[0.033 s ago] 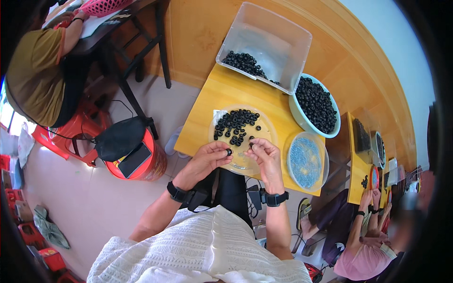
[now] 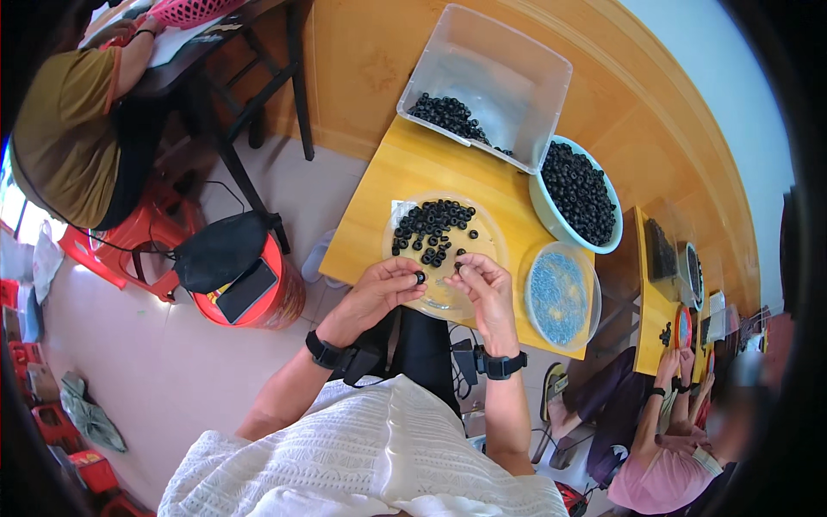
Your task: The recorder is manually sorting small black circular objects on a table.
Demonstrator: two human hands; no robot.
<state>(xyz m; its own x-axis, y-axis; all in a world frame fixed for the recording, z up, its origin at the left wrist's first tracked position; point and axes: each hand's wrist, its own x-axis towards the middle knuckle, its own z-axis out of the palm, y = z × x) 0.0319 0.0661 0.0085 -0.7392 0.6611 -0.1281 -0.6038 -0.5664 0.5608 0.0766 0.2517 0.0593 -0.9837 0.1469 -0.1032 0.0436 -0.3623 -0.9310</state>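
Note:
Over the near edge of a clear round plate point(image 2: 493, 231), my left hand point(image 2: 379, 293) pinches a small black ring point(image 2: 420, 277) between thumb and fingertips. Just to its right, my right hand point(image 2: 488, 289) has thumb and forefinger closed on a small black piece point(image 2: 457, 266), its shape partly hidden by the fingers. The two hands are close but apart. Beyond them, a loose heap of small black rings point(image 2: 433, 221) lies on the plate, a few scattered singly. Right of my right hand sits a clear round dish point(image 2: 594, 312) of small bluish, slender pieces point(image 2: 556, 297).
On the yellow table point(image 2: 357, 226), a tilted clear bin point(image 2: 491, 73) and a pale green basin point(image 2: 544, 205) hold more black rings. At left, a red bucket point(image 2: 289, 297) carries a black bag and phone. Other people work at tables on both sides.

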